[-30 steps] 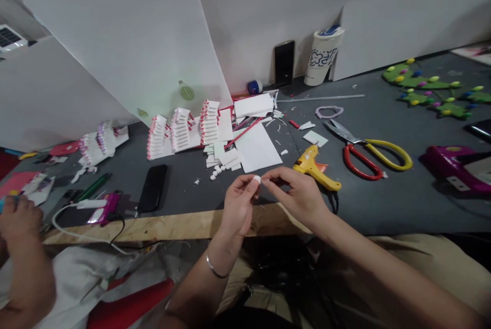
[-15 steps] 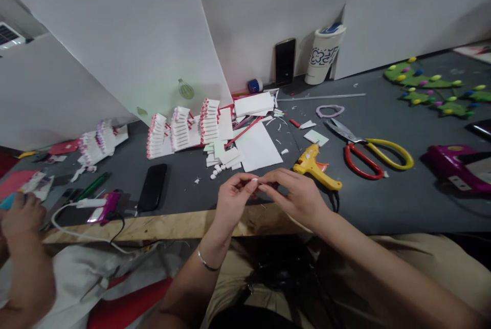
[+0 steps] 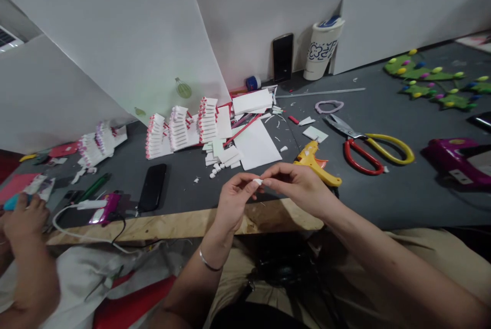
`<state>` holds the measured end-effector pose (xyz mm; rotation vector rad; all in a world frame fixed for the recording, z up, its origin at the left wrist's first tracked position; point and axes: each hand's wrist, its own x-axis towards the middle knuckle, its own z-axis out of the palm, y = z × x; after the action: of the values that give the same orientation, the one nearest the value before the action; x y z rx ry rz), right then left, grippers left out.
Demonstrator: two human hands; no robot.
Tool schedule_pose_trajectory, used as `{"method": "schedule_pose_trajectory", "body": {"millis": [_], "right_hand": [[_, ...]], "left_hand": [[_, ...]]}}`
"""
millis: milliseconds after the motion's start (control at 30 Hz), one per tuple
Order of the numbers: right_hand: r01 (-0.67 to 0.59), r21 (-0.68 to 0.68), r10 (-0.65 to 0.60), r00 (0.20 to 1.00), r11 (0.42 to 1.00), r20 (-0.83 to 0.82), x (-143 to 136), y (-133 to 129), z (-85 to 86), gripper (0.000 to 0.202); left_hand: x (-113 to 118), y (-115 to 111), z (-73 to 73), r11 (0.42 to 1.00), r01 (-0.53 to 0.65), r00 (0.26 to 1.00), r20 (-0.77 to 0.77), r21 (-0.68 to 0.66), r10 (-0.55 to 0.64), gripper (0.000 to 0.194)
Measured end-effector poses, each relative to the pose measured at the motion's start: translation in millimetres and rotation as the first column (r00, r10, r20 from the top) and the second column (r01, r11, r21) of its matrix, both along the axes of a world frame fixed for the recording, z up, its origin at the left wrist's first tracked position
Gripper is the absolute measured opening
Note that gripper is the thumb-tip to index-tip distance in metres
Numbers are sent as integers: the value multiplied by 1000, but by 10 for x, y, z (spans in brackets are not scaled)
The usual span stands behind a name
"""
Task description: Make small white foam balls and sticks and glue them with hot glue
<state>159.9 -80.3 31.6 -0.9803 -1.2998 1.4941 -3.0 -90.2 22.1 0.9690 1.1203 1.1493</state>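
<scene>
We look down from the head camera. Our left hand (image 3: 235, 201) and our right hand (image 3: 301, 190) meet in front of us, just above the near wooden edge of the grey table (image 3: 383, 196). Both hands are pinched almost shut on one small white piece (image 3: 257, 181). The tips of thumb and finger of each hand touch it, one hand on each side. The other fingers curl in loosely. The piece is too small for us to tell more about it. A thin silver bracelet (image 3: 207, 263) sits on our left wrist.

Just beyond our right hand lies a yellow glue gun (image 3: 316, 161). To the right of it lie scissors with one red and one yellow handle (image 3: 368, 145), and far right sits a purple tool (image 3: 456, 161). Past our hands lies a flat white sheet (image 3: 257, 145), with little white bits (image 3: 217, 169) beside it. Further away stand rows of white and red stacked pieces (image 3: 180, 128). A black phone (image 3: 152, 187) lies flat to the left of our hands. Another phone (image 3: 283, 57) leans upright on the far wall, next to a white cup (image 3: 321, 48). Green felt shapes (image 3: 433, 81) lie at the far right.

At the near left, another person's hand (image 3: 23, 219) rests by the table edge, near something blue.
</scene>
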Motion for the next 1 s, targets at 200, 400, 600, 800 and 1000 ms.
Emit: {"method": "schedule_pose_trajectory", "body": {"millis": [200,400,600,800,1000], "right_hand": [[-11,9,10,999,1000,49,7,-1,-10,19],[6,46,-9,998,999,56,3,-12,-2,16],[-10,300,-77,958,954,276,33,-22,-18,10],[16,403,-151,940,915,305,16,-36,-11,9],[118,269,-179,961,956,213,-24,-39,-46,12]], "left_hand": [[38,-2,-14,996,-75,997,28,44,73,21],[70,-23,6,998,-61,994,95,-19,62,25],[73,-29,37,994,3,984,180,-107,17,29],[40,-34,18,964,138,948,313,-229,-62,34],[93,-15,-31,958,105,911,411,-267,14,28]]}}
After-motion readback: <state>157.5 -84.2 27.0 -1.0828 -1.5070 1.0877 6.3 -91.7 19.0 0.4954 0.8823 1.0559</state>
